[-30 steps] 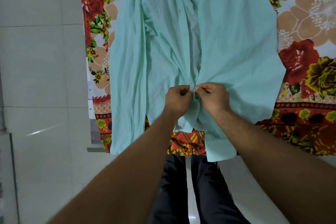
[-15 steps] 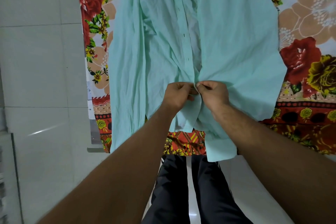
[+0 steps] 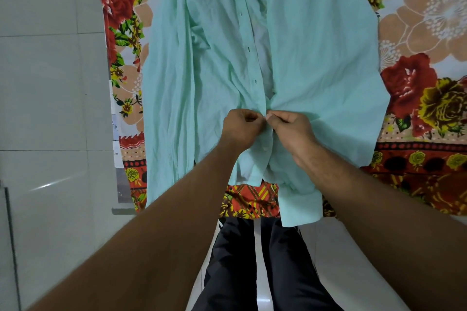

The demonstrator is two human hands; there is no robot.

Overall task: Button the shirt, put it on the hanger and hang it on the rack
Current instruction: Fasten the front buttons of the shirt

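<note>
A mint-green shirt (image 3: 316,53) lies front-up on a flowered bedsheet, collar away from me and hem toward me. Its front gapes open above my hands, showing the pale inside. My left hand (image 3: 238,129) pinches the buttonhole edge of the placket low on the shirt. Facing it, my right hand (image 3: 290,129) pinches the button edge, fingertips nearly meeting at the placket. One white button (image 3: 265,148) shows just below my hands. No hanger or rack is in view.
The flowered bedsheet (image 3: 417,78) covers a bed whose near edge runs under the shirt's hem. Pale floor tiles (image 3: 50,108) lie to the left. My legs in dark trousers (image 3: 252,272) stand at the bed's edge.
Both hands have shifted slightly up the placket, away from me, while keeping their pinch on the two edges. The shirt stays where it lay.
</note>
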